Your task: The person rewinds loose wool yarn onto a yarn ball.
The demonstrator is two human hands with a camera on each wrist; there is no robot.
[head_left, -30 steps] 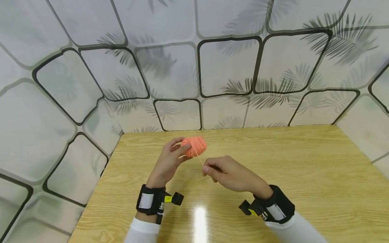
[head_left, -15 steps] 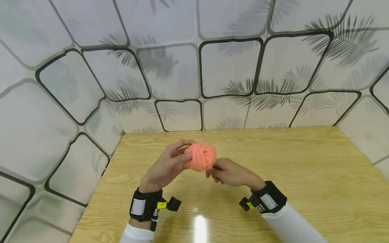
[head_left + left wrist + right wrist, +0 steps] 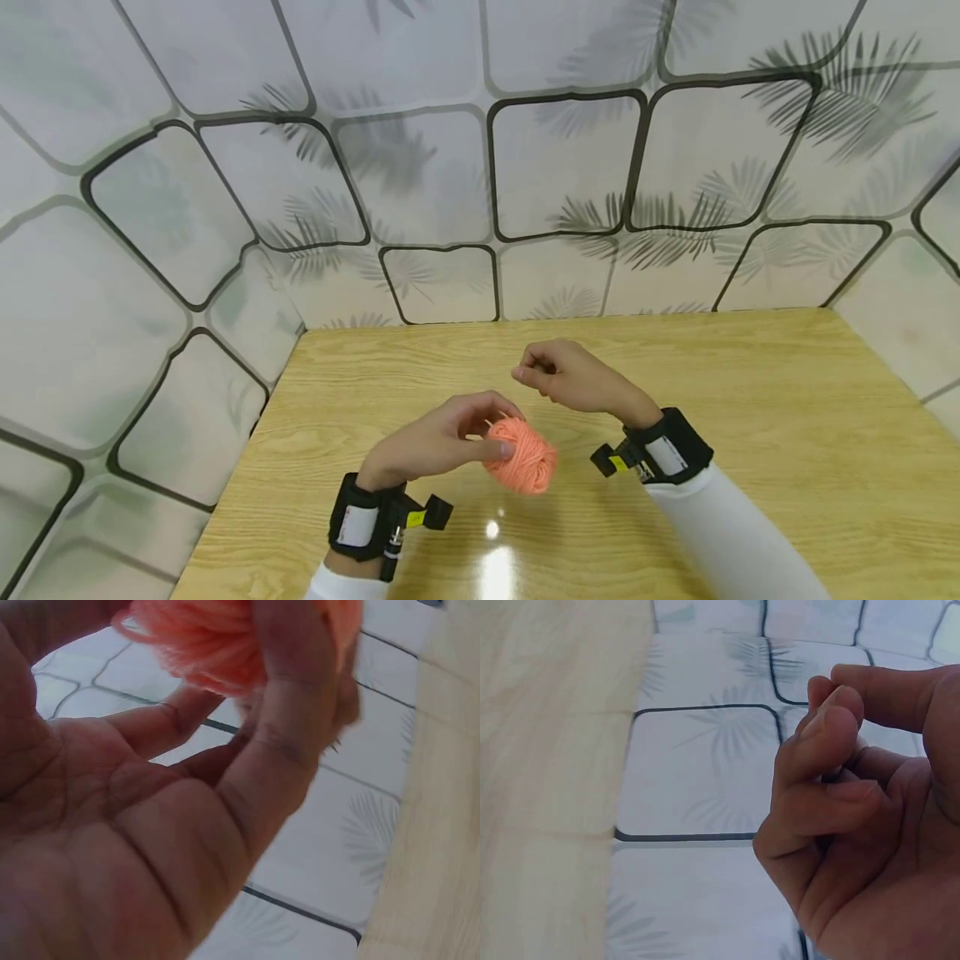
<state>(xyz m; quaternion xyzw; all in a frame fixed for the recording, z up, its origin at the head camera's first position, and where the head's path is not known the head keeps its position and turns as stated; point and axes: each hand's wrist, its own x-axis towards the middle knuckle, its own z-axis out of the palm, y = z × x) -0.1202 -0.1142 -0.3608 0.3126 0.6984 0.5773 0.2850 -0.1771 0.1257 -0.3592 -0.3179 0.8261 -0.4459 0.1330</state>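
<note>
A small ball of coral-pink yarn [image 3: 527,462] is held above the table by my left hand [image 3: 438,437], thumb on its near side and fingers behind. In the left wrist view, the yarn ball [image 3: 199,645] sits between the fingertips at the top edge, a small loop sticking out at its left. Beyond and to the right of the ball is my right hand [image 3: 577,379], its thumb and forefinger pinched on the yarn's strand. That thin strand is hard to see now. The right wrist view shows this hand [image 3: 847,795] with thumb and fingertips together and the other fingers curled.
The light wood-grain table [image 3: 720,400] stretches out under both hands. White panels with dark rounded outlines and grey leaf prints [image 3: 566,167] stand along its back and sides. Both wrists wear black straps with small cameras [image 3: 367,521].
My left hand has brought the yarn ball nearer and to the right, turning it. My right hand has passed from the ball's near right side to beyond it, away from me.
</note>
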